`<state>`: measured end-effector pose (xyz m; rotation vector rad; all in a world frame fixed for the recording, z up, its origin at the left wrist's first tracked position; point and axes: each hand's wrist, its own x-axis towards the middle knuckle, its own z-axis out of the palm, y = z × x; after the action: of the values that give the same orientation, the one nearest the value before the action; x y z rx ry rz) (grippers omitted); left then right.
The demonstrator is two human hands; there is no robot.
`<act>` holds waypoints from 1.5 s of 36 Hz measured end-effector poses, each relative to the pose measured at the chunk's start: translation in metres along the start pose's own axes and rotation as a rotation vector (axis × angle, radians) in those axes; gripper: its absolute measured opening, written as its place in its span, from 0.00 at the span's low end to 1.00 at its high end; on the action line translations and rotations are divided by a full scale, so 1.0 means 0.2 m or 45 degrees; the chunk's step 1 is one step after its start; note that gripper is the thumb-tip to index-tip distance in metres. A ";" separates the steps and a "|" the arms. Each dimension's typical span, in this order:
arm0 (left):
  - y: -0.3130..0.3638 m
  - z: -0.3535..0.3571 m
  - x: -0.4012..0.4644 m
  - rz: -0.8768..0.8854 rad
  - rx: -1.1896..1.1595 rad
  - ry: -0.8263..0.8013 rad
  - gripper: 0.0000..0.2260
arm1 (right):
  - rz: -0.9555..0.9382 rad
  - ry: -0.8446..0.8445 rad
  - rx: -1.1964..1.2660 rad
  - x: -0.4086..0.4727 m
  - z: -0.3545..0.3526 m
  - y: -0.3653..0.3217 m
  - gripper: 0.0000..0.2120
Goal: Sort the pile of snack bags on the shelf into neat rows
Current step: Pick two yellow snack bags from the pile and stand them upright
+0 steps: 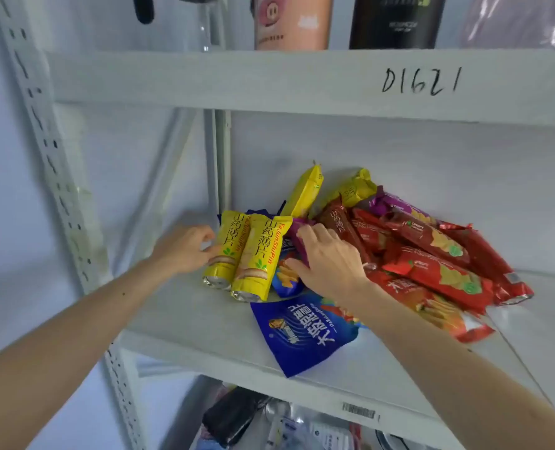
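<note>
Four yellow snack bags point(256, 258) show: two between the left hand point(185, 251) and right hand point(328, 261), two beyond. Two blue bags point(302, 332) show near the right hand; the red bags point(432, 254) overlap too much to count.

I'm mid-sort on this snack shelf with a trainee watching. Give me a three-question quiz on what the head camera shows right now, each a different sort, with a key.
1. True or false: the two yellow bags beside the left hand lie side by side at the left edge of the pile.
2. Multiple choice: the right hand rests on
A. the red bags
B. a purple bag in the middle of the pile
C. the shelf edge
3. Fill in: the bag nearest the shelf's front edge is the ____ bag.

Key: 1 true; 2 B; 3 blue.
</note>
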<state>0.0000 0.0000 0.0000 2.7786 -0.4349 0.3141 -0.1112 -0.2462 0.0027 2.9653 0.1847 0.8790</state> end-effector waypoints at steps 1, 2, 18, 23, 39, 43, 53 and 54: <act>-0.03 0.03 0.04 -0.016 -0.071 -0.031 0.17 | 0.058 -0.038 0.070 0.04 0.04 -0.02 0.25; -0.04 0.05 0.06 -0.038 -0.129 -0.063 0.17 | 0.128 -0.076 0.135 0.07 0.08 -0.04 0.26; -0.07 0.21 0.36 -0.220 -0.527 -0.482 0.41 | 0.900 -0.773 1.003 0.41 0.43 -0.17 0.60; -0.03 0.22 0.36 -0.212 -0.721 -0.579 0.22 | 0.923 -0.754 1.110 0.40 0.47 -0.15 0.53; 0.25 -0.08 0.51 0.032 -0.867 -0.139 0.17 | 0.783 -0.226 1.031 0.29 0.08 0.12 0.36; 0.41 -0.01 0.59 0.058 -0.832 -0.031 0.40 | 0.842 -0.119 1.031 0.18 -0.03 0.31 0.36; 1.26 0.13 0.40 0.255 -0.924 -0.026 0.39 | 1.020 0.077 0.775 -0.36 -0.32 0.88 0.39; 1.36 0.16 0.37 0.278 -0.947 -0.040 0.39 | 1.054 0.080 0.757 -0.43 -0.37 0.94 0.37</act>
<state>-0.0152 -0.2764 0.0628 2.0170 -0.6973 0.1175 -0.2030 -0.4422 0.0320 3.5842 -1.0297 1.1213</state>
